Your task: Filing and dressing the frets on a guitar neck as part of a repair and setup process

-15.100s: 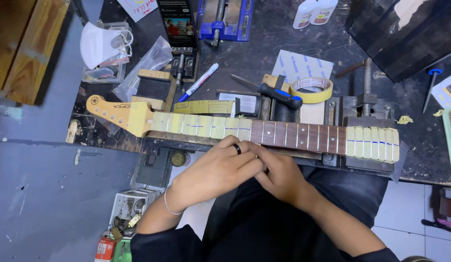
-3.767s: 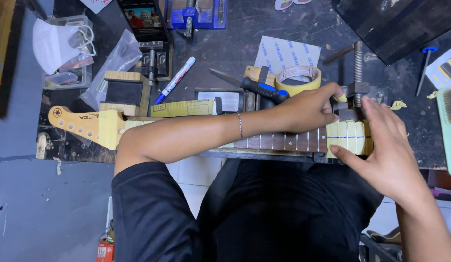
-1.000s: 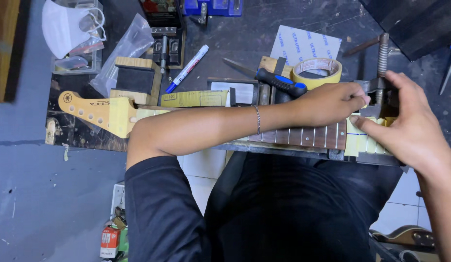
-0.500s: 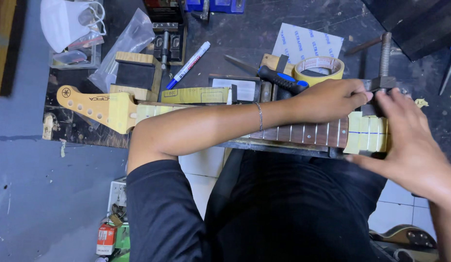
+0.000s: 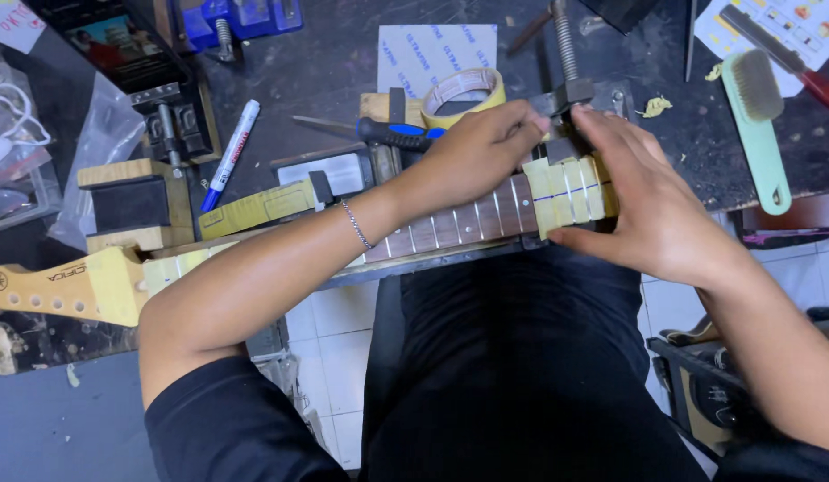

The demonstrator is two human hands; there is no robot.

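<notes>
Fingers: those of the left hand (image 5: 472,152) are curled together at the far edge of the neck, beside the metal clamp; those of the right hand (image 5: 642,192) are spread over the taped end, thumb pressed against the near edge. Whether either hand actually pinches anything cannot be told.

Item, left to right: pale maple guitar neck with dark fretted fingerboard (image 5: 450,225), lying flat across the edge of the dark, scuffed workbench (image 5: 316,71), over the person's lap.
- Headstock, far left: bare yellowish wood with a row of tuner holes.
- Lower frets: covered in yellow masking tape, partly hidden by the left forearm.
- Middle frets: dark wood exposed, no tape.
- Upper end: strips of yellow masking tape (image 5: 571,189) between frets, crossed by a blue line.

Progress, judged: both ends masked, middle span left uncovered.

Nearby: blue-and-white marker pen (image 5: 230,156); roll of yellow masking tape (image 5: 459,94); threaded steel clamp screw (image 5: 566,49); mint-green handled brush (image 5: 758,125).
</notes>
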